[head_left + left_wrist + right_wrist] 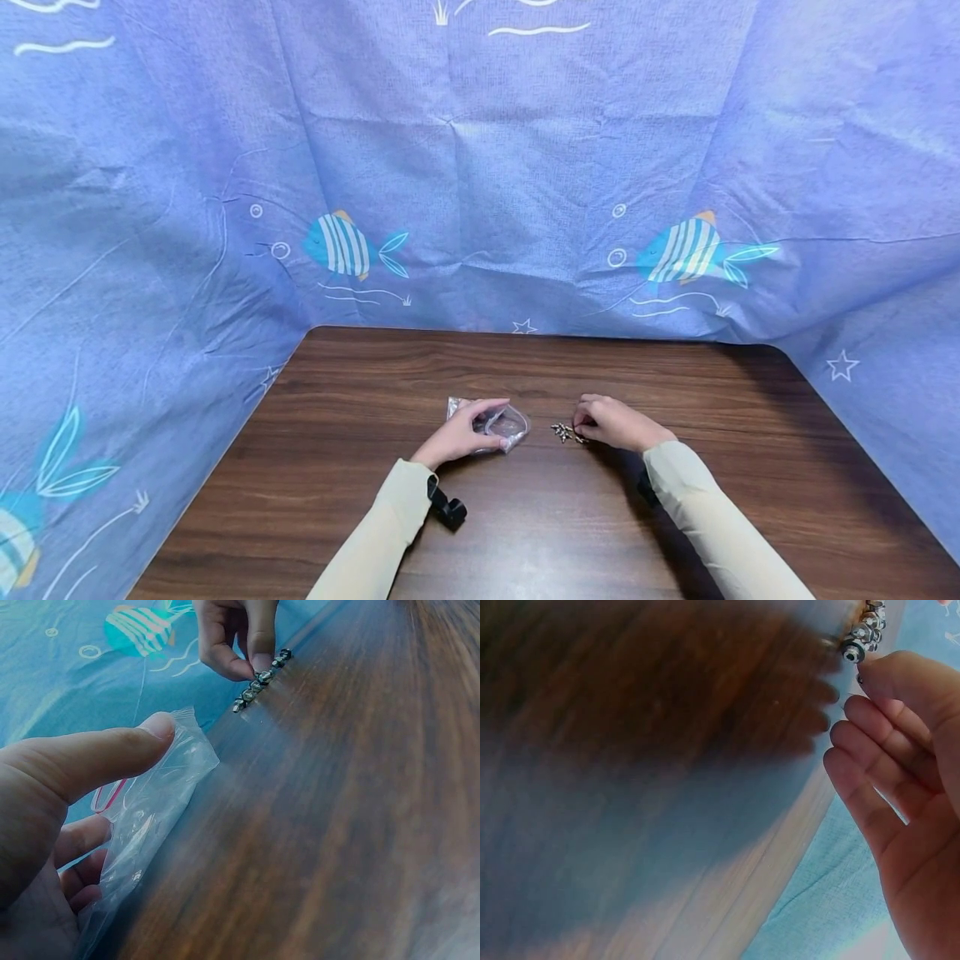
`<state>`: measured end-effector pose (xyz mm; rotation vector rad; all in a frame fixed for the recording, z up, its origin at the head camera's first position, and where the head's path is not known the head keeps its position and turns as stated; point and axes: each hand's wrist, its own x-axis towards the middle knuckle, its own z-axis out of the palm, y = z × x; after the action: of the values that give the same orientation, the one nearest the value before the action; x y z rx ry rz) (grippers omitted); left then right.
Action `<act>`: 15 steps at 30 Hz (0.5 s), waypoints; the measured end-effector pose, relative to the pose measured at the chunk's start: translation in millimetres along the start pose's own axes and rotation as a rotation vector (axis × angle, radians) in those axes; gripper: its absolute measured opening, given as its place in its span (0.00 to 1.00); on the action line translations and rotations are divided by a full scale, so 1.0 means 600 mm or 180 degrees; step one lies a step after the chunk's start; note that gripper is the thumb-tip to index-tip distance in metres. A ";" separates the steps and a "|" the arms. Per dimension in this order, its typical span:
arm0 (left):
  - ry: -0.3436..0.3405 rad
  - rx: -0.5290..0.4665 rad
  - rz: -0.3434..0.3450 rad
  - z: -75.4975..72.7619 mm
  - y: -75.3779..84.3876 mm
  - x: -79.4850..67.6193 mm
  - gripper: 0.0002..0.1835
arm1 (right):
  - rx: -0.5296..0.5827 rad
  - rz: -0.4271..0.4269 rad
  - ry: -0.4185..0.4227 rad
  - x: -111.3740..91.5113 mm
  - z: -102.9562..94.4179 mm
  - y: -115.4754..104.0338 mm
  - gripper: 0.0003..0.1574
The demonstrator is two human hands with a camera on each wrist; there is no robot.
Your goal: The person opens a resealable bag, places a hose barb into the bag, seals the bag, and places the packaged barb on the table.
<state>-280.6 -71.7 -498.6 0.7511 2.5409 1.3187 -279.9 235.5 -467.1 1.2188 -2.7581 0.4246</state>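
A clear plastic zip bag [516, 423] with a red line along its seal [112, 796] lies at the middle of the table. My left hand [459, 435] holds it at the mouth, the thumb on the near side and the fingers round the far side. To its right is a small pile of shiny metal fittings [561, 432], some with dark rings [853, 652]. My right hand [611, 422] is at the pile's right edge, thumb and forefinger pinching one small piece, mostly hidden by the fingertips. Its other fingers are loosely bent.
The dark wood-grain table [525, 517] has its far edge beyond both hands. A blue cloth with printed fish [457, 183] hangs behind it and along the sides. A black strap with a camera mount [448, 507] sits on my left wrist.
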 end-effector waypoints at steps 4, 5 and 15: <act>0.0002 -0.0004 0.0004 0.000 -0.001 0.000 0.35 | 0.0029 0.0009 0.0021 0.001 -0.001 0.001 0.04; 0.0005 -0.0012 0.0003 0.000 -0.001 0.000 0.35 | 0.0039 0.0020 0.0020 0.001 -0.001 0.001 0.04; 0.0001 -0.0044 -0.0009 0.000 -0.001 0.000 0.35 | 0.0028 0.0036 0.0126 0.012 -0.007 -0.002 0.03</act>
<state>-280.9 -71.7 -499.2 0.7443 2.5295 1.3341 -284.2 231.1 -461.2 1.1843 -2.7342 0.4573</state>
